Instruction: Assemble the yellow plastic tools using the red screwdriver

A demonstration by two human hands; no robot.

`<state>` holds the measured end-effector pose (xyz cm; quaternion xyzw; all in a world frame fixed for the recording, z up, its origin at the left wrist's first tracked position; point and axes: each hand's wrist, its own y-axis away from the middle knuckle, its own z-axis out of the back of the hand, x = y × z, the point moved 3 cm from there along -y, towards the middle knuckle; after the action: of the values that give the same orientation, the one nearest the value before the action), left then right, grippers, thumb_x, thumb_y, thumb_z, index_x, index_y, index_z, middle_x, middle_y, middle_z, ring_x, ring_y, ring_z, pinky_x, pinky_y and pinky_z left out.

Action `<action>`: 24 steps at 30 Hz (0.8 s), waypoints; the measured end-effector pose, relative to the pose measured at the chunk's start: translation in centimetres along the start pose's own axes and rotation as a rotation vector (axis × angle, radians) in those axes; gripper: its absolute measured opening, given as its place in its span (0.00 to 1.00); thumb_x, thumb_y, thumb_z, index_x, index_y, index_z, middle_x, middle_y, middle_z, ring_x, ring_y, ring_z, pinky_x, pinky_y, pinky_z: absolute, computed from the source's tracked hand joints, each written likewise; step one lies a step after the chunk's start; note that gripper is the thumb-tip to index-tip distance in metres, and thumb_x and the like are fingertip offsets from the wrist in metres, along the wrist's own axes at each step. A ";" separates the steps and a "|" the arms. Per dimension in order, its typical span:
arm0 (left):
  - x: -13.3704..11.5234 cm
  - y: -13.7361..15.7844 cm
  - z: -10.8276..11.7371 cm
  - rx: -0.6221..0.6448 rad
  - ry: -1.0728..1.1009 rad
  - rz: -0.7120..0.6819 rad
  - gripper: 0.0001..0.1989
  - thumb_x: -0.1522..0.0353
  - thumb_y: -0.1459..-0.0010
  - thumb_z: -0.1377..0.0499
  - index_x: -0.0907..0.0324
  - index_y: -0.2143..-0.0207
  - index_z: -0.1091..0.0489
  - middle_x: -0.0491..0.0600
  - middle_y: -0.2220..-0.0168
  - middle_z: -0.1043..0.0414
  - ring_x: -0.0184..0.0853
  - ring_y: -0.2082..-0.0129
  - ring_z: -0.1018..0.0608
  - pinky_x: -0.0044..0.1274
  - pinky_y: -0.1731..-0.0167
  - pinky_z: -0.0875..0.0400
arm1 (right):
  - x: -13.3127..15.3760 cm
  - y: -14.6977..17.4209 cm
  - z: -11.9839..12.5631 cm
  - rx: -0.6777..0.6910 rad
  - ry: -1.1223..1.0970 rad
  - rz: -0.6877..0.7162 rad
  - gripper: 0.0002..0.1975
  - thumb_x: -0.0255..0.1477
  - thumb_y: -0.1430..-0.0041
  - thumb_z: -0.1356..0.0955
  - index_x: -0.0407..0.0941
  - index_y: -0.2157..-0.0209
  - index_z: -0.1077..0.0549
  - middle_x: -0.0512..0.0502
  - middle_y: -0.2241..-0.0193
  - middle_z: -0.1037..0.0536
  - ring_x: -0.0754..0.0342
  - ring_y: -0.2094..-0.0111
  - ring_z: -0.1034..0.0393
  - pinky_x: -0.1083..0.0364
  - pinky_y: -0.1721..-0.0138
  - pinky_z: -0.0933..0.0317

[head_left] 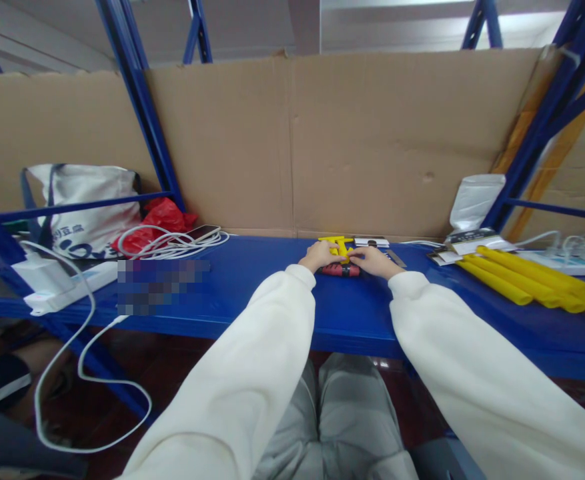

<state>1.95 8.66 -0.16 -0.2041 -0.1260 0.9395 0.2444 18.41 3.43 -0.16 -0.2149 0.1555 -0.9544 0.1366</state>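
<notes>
I see a small, bright yellow thing (343, 249), held just above or on the blue table (252, 280); I can't tell which. It looks like it has a flat bar along its far end and a thinner part coming back toward me. Some of it is covered, so I don't see its whole shape. Right on its near side, I see a red and black thing (345, 270) lying sideways, low on the table.
</notes>
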 end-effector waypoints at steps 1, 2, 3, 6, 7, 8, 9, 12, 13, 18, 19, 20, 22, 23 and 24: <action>0.0 0.0 0.0 0.005 0.000 0.013 0.26 0.54 0.43 0.28 0.52 0.45 0.18 0.54 0.43 0.18 0.47 0.42 0.19 0.31 0.42 0.26 | 0.0 0.0 0.0 0.002 0.000 -0.005 0.17 0.20 0.38 0.32 0.45 0.55 0.14 0.43 0.52 0.13 0.47 0.49 0.18 0.51 0.43 0.28; 0.0 0.0 0.0 0.013 -0.001 0.023 0.26 0.54 0.44 0.28 0.52 0.44 0.18 0.54 0.42 0.19 0.47 0.41 0.19 0.31 0.42 0.26 | 0.0 0.0 0.0 0.002 -0.004 -0.008 0.17 0.19 0.38 0.32 0.45 0.54 0.14 0.42 0.52 0.14 0.47 0.49 0.18 0.51 0.43 0.29; -0.1 0.0 0.1 0.021 -0.003 0.030 0.27 0.54 0.44 0.28 0.52 0.44 0.19 0.54 0.42 0.19 0.48 0.41 0.19 0.32 0.41 0.26 | 0.0 0.0 0.0 0.001 -0.009 -0.009 0.17 0.19 0.38 0.32 0.44 0.54 0.14 0.41 0.52 0.14 0.46 0.50 0.18 0.50 0.43 0.29; -0.3 0.2 0.2 0.039 -0.007 0.050 0.28 0.53 0.45 0.27 0.51 0.43 0.19 0.54 0.42 0.19 0.50 0.40 0.20 0.34 0.40 0.27 | 0.0 0.0 0.0 -0.014 -0.030 0.000 0.16 0.20 0.38 0.31 0.45 0.54 0.14 0.42 0.53 0.13 0.46 0.50 0.18 0.49 0.43 0.28; -0.3 0.2 0.2 0.045 -0.007 0.059 0.28 0.53 0.45 0.27 0.51 0.43 0.19 0.54 0.43 0.19 0.50 0.40 0.20 0.35 0.40 0.27 | 0.1 0.0 0.0 -0.016 -0.033 0.001 0.16 0.20 0.38 0.31 0.46 0.54 0.14 0.42 0.53 0.13 0.46 0.50 0.18 0.49 0.43 0.28; -0.3 0.2 0.2 0.053 -0.006 0.067 0.28 0.53 0.45 0.27 0.51 0.43 0.19 0.55 0.43 0.19 0.50 0.40 0.20 0.36 0.40 0.27 | 0.1 0.1 0.0 -0.013 -0.033 -0.001 0.16 0.20 0.37 0.31 0.46 0.54 0.14 0.42 0.53 0.13 0.46 0.50 0.18 0.49 0.43 0.28; -0.2 0.2 0.2 0.062 -0.005 0.071 0.28 0.53 0.45 0.28 0.52 0.43 0.19 0.55 0.42 0.19 0.50 0.41 0.20 0.36 0.40 0.27 | 0.1 0.1 0.0 -0.009 -0.030 -0.005 0.16 0.20 0.37 0.31 0.45 0.53 0.14 0.42 0.53 0.13 0.46 0.50 0.18 0.49 0.43 0.28; 0.0 0.1 -0.1 0.075 0.018 0.042 0.29 0.52 0.44 0.28 0.54 0.43 0.19 0.55 0.43 0.18 0.47 0.42 0.19 0.33 0.40 0.28 | 0.2 0.1 0.0 -0.002 -0.020 -0.016 0.16 0.19 0.37 0.32 0.45 0.54 0.14 0.41 0.52 0.14 0.47 0.49 0.18 0.51 0.43 0.29; 0.1 0.0 -0.1 0.073 0.036 0.026 0.29 0.52 0.44 0.28 0.55 0.43 0.19 0.56 0.44 0.18 0.46 0.43 0.18 0.32 0.40 0.28 | 0.2 0.1 0.0 -0.002 -0.018 -0.016 0.16 0.19 0.36 0.32 0.45 0.54 0.14 0.41 0.52 0.14 0.47 0.49 0.18 0.51 0.43 0.29; 0.4 0.0 -0.1 0.078 0.120 0.012 0.29 0.53 0.45 0.27 0.57 0.45 0.18 0.56 0.47 0.16 0.45 0.45 0.17 0.29 0.41 0.28 | 0.0 0.0 -0.2 0.002 -0.003 0.009 0.16 0.20 0.36 0.32 0.45 0.54 0.14 0.42 0.53 0.13 0.47 0.50 0.18 0.51 0.44 0.28; 0.4 0.0 -0.1 0.082 0.121 0.018 0.30 0.53 0.46 0.27 0.57 0.44 0.18 0.55 0.47 0.17 0.45 0.45 0.17 0.29 0.41 0.28 | -0.1 -0.1 -0.2 0.004 -0.001 0.013 0.16 0.20 0.36 0.32 0.45 0.53 0.14 0.42 0.53 0.13 0.47 0.50 0.18 0.51 0.44 0.28; 0.3 0.0 0.0 0.086 0.115 0.025 0.30 0.53 0.46 0.27 0.57 0.44 0.18 0.55 0.46 0.17 0.45 0.44 0.18 0.29 0.40 0.28 | -0.2 -0.1 -0.3 0.006 0.002 0.017 0.16 0.20 0.36 0.32 0.45 0.53 0.14 0.42 0.52 0.14 0.47 0.50 0.18 0.51 0.43 0.28; 0.3 0.0 0.1 0.092 0.088 0.041 0.31 0.53 0.46 0.26 0.56 0.43 0.19 0.55 0.44 0.18 0.47 0.42 0.19 0.30 0.39 0.29 | -0.3 -0.2 -0.4 0.006 0.006 0.029 0.17 0.20 0.36 0.32 0.45 0.52 0.14 0.42 0.52 0.14 0.47 0.51 0.18 0.50 0.44 0.28; 0.2 0.0 0.1 0.092 0.074 0.050 0.32 0.53 0.47 0.26 0.55 0.42 0.19 0.55 0.43 0.19 0.47 0.41 0.20 0.31 0.39 0.29 | -0.4 -0.3 -0.4 0.005 0.007 0.037 0.17 0.20 0.36 0.32 0.45 0.52 0.14 0.42 0.53 0.13 0.47 0.51 0.18 0.50 0.44 0.28; 0.2 0.0 0.1 0.090 0.061 0.058 0.32 0.53 0.47 0.26 0.54 0.42 0.20 0.54 0.42 0.19 0.48 0.40 0.20 0.32 0.38 0.30 | -0.4 -0.3 -0.4 0.002 0.008 0.044 0.17 0.21 0.36 0.32 0.45 0.52 0.14 0.43 0.53 0.13 0.47 0.51 0.18 0.50 0.44 0.28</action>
<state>1.76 8.75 -0.15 -0.2250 -0.0700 0.9442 0.2299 18.55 3.96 -0.56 -0.2074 0.1597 -0.9523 0.1572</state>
